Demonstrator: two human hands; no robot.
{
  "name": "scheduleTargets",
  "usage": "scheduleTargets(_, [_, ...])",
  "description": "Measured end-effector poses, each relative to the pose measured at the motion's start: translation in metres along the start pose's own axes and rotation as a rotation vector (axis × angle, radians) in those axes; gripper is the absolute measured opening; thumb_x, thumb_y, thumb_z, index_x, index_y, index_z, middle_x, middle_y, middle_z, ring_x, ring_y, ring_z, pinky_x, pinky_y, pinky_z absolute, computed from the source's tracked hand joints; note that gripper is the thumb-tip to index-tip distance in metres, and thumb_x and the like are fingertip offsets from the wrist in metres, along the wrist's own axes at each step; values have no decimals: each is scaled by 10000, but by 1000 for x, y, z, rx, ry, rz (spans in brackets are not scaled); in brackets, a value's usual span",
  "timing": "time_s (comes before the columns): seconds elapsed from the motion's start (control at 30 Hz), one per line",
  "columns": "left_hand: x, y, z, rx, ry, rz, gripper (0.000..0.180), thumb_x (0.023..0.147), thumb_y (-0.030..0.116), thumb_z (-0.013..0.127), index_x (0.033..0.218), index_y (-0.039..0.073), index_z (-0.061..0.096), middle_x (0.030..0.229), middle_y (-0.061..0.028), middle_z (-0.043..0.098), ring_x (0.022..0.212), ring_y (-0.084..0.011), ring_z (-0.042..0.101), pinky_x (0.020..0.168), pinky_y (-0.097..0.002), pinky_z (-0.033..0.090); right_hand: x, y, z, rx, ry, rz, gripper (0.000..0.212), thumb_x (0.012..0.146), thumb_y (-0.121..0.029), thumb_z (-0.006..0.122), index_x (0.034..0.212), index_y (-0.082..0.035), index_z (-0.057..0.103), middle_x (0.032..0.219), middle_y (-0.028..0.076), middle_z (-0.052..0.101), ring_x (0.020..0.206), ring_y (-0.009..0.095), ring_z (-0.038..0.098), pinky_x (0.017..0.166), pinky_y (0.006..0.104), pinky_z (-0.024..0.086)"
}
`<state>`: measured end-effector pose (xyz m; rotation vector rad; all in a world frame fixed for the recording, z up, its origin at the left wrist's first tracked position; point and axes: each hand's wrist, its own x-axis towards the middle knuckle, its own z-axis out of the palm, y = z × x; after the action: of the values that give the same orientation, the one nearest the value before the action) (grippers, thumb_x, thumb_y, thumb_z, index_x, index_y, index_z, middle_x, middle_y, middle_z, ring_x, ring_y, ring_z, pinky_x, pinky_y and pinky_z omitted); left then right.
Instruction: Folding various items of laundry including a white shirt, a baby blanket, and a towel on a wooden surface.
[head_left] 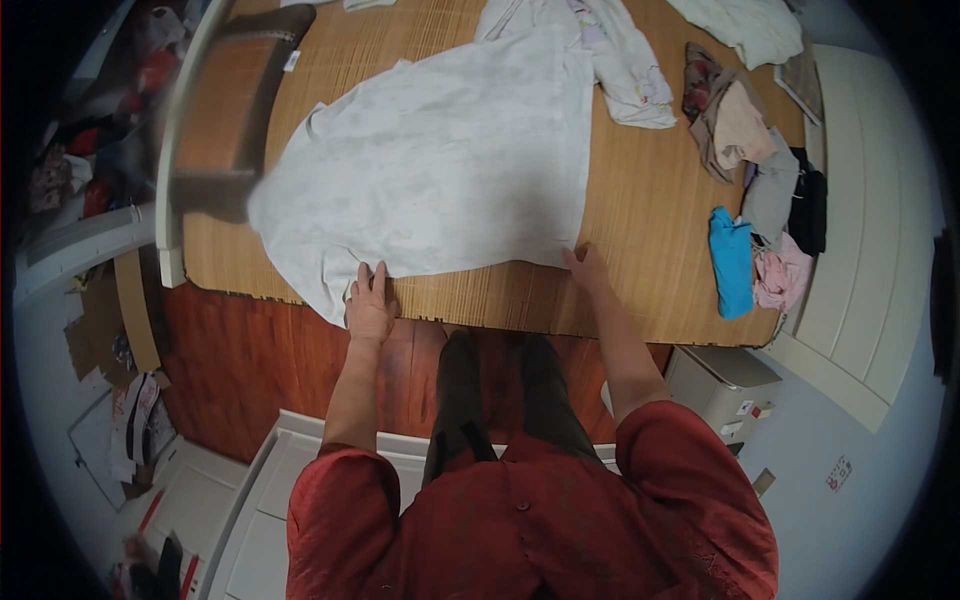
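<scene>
A white shirt (430, 160) lies spread flat across the bamboo-matted bed (480, 295), its hem to the right and its collar end to the left. My left hand (370, 305) rests at its near edge beside the sleeve (325, 290), fingers stretched out over the cloth. At the near corner of the hem, my right hand (590, 268) has its thumb and fingers closed on the fabric. Another white garment with a printed pattern (632, 75) lies beyond the hem, partly beside the shirt.
A brown pillow (232, 100) lies by the headboard on the left. Along the right side are a blue folded cloth (731, 262), a pink garment (783, 272), a grey one (772, 190) and a peach one (743, 125). A bin-like box (725, 385) stands below the bed's right corner.
</scene>
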<state>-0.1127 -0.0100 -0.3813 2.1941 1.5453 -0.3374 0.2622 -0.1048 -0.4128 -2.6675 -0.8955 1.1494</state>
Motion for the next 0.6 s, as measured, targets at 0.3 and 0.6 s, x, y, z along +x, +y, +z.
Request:
scheduleTargets(0.3, [28, -2, 10, 79, 60, -36, 218, 734, 24, 452, 934, 66, 528, 911, -117, 565, 902, -288, 505, 756, -388, 429, 23, 15, -12, 303, 214, -253, 218, 723, -143, 585, 797, 62, 583, 587, 66, 555, 528, 133, 533, 478, 269, 418])
scheduleTargets(0.6, [-23, 35, 48, -144, -94, 91, 192, 687, 49, 516, 868, 37, 578, 947, -156, 564, 869, -324, 522, 775, -390, 444, -65, 136, -50, 263, 137, -139, 186, 720, -113, 582, 816, 46, 574, 584, 54, 536, 504, 113, 505, 461, 265, 403])
